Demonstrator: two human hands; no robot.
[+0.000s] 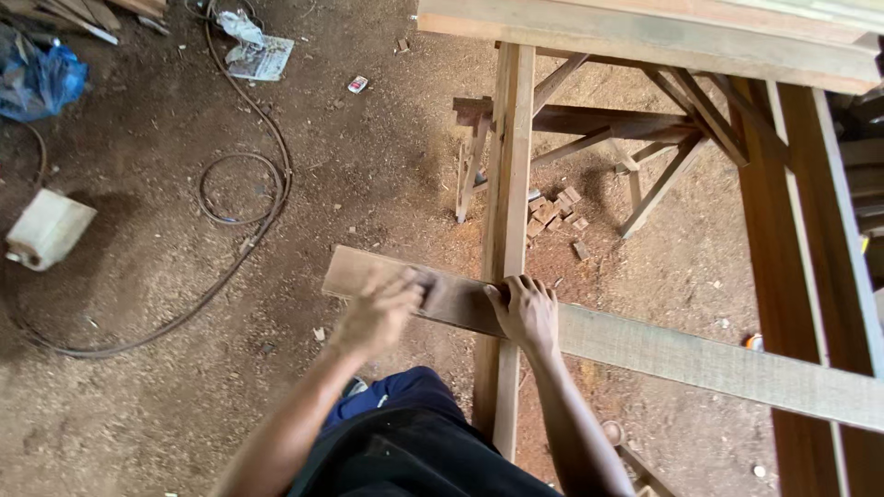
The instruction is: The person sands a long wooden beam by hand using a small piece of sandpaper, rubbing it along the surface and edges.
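Observation:
A long flat wooden plank [700, 357] lies crosswise over an upright-running timber rail [511, 166] of a wooden frame. My left hand [382, 308] is blurred and rests on the plank's left end, fingers curled over something grey that I cannot make out. My right hand [527, 308] presses flat on the plank where it crosses the rail, fingers over the far edge.
Sawdust covers the dirt floor. A dark cable [241, 189] loops across it at left. A pale plastic container [48, 230] and blue bag [41, 81] lie far left. Small wood blocks [555, 213] sit under the frame. Thick beams [801, 239] run along the right.

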